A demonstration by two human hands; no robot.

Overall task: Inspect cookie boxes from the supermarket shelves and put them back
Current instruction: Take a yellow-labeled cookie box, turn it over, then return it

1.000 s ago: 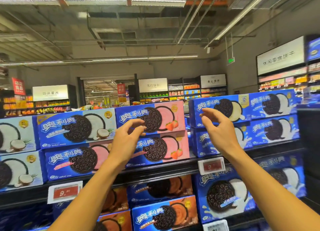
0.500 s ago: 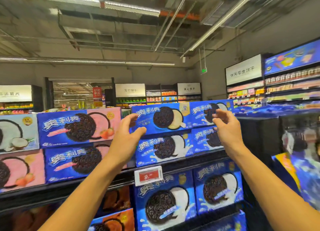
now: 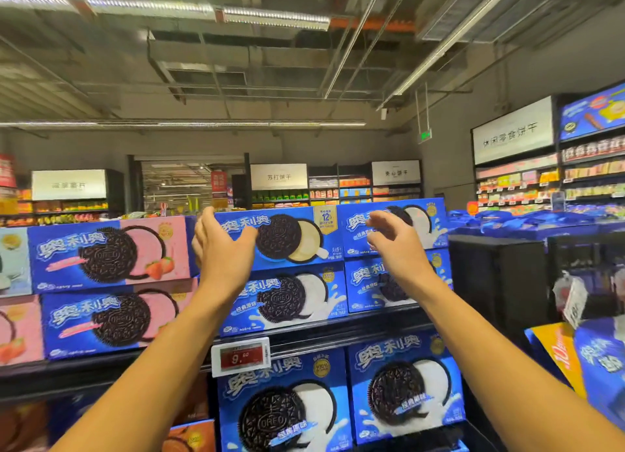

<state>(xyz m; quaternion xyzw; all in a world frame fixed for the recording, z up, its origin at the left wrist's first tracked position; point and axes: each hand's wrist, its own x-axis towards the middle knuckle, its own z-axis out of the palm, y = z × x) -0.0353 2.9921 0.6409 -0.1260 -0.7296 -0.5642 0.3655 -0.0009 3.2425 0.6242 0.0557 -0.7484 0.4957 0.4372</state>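
Hands [image 3: 304,245] flanking top blue cookie box [image 3: 291,238]

Glossy printed cardboard cookie boxes [image 3: 291,238], smooth plastic price tag [image 3: 240,357], matt dark shelf edge [image 3: 355,333].

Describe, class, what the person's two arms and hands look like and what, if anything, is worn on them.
Both forearms are bare up to the frame's edge, no sleeves showing. The left hand and right hand wear no gloves, and no watch, bracelet or ring is visible.
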